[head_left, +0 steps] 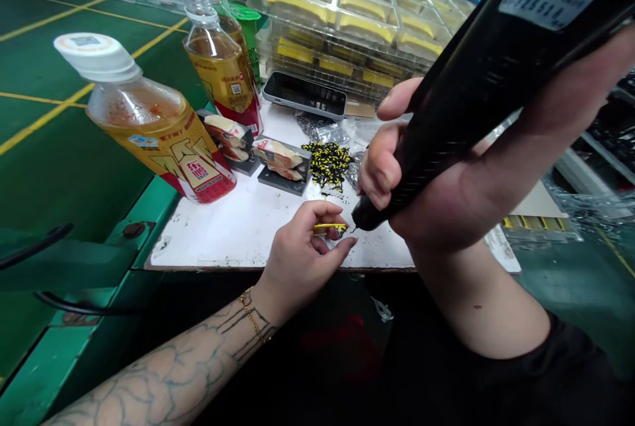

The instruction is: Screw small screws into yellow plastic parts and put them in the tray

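My right hand [391, 161] is shut around the black body of an electric screwdriver [476, 88], whose thin bit [354, 229] points down and left. The bit's tip sits just right of a small yellow-and-black part [328, 228], held between the fingers of my left hand [302, 247]. They look very close, but I cannot tell if they touch. A heap of similar yellow-and-black parts [327, 163] lies on the white work surface [223, 234] beyond my hands, beside a clear plastic bag [322, 128].
Two tea bottles [159, 122] [221, 62] lie and stand at the left, near wrapped snacks [275, 158] on dark holders. A phone [304, 95] lies behind. Stacked clear trays [347, 16] of yellow pieces fill the back. The green bench edge [143, 227] runs along the left.
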Demonstrator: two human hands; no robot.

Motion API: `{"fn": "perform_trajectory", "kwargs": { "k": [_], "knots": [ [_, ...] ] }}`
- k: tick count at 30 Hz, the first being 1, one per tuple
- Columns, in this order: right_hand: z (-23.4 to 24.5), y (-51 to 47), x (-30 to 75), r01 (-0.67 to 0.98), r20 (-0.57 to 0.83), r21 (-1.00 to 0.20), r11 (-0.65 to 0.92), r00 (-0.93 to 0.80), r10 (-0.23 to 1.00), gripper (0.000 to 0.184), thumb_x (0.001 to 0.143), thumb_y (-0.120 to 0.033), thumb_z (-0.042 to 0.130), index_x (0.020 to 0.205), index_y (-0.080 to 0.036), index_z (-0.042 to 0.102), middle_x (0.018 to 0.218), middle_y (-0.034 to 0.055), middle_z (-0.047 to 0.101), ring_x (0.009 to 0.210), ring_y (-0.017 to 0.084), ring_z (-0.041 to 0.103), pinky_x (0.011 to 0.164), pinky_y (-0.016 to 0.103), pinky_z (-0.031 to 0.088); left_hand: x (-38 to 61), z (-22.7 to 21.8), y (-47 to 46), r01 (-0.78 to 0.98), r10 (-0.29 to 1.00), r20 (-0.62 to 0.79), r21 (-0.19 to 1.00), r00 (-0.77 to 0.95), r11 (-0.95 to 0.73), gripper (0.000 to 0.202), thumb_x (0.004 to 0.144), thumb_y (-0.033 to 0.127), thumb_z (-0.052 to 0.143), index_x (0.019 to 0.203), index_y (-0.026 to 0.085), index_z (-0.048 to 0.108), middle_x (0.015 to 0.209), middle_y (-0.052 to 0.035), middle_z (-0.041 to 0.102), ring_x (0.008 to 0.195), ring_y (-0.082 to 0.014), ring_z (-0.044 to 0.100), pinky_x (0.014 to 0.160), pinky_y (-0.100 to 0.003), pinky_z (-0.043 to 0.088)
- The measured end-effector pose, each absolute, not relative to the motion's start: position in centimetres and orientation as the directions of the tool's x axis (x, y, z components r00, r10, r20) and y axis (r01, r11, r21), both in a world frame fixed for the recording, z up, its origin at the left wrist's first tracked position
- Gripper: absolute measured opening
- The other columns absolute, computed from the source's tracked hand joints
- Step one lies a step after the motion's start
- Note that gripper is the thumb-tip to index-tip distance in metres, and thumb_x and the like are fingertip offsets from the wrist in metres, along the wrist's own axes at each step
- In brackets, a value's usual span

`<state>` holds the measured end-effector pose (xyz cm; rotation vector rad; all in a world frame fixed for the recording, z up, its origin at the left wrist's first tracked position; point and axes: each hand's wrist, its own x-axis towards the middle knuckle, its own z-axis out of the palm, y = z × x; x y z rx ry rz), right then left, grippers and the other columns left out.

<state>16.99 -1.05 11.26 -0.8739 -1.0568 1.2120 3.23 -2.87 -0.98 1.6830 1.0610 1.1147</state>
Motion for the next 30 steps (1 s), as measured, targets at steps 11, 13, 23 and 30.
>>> {"fn": "perform_trajectory", "kwargs": {
  "k": [11, 13, 23, 30],
  "knots": [
    [11.3, -1.2, 16.7, -0.333, 0.133, -0.932, 0.143, 0.053, 0.990, 0.084, 0.069, -0.100, 0.032, 0.084, -0.022, 0.061, 0.052, 0.0030, 0.051, 0.047, 0.017, 0.049, 0.043, 0.030, 0.036, 3.1, -1.0, -2.8, 0.207, 0.901, 0.305, 0.903, 0.308, -0.377, 0.038, 0.083, 0.013, 0.073, 0.118, 0.020, 0.059, 0.087, 0.0022, 0.071, 0.068, -0.0077, 0.065, 0.058, -0.015, 0.053],
    [11.3, -1.2, 16.7, -0.325, 0.118, -0.937, 0.125, 0.039, 0.992, 0.084, 0.067, -0.101, 0.035, 0.086, -0.023, 0.062, 0.053, 0.0027, 0.052, 0.047, 0.018, 0.049, 0.043, 0.031, 0.037, 3.1, -1.0, -2.8, 0.193, 0.900, 0.302, 0.908, 0.313, -0.371, 0.040, 0.083, 0.013, 0.073, 0.120, 0.019, 0.058, 0.089, 0.0009, 0.071, 0.071, -0.0091, 0.067, 0.059, -0.015, 0.054],
    [10.8, -0.8, 16.9, -0.356, 0.135, -0.924, 0.139, 0.035, 0.990, 0.083, 0.066, -0.101, 0.037, 0.081, -0.023, 0.061, 0.051, 0.0014, 0.049, 0.047, 0.017, 0.050, 0.042, 0.030, 0.036, 3.2, -1.0, -2.8, 0.153, 0.915, 0.283, 0.929, 0.289, -0.336, 0.037, 0.081, 0.011, 0.073, 0.115, 0.019, 0.058, 0.086, 0.0028, 0.069, 0.066, -0.0062, 0.065, 0.057, -0.012, 0.052],
    [9.9, -1.0, 17.2, -0.332, 0.269, -0.909, 0.251, -0.007, 0.963, 0.079, 0.090, -0.084, 0.012, 0.085, -0.023, 0.062, 0.064, 0.0043, 0.049, 0.052, 0.018, 0.053, 0.045, 0.033, 0.040, 3.3, -0.8, -3.0, 0.179, 0.931, 0.262, 0.933, 0.254, -0.311, 0.037, 0.080, 0.011, 0.073, 0.113, 0.019, 0.059, 0.085, 0.0018, 0.070, 0.068, -0.0085, 0.067, 0.059, -0.015, 0.054]
  ]
}}
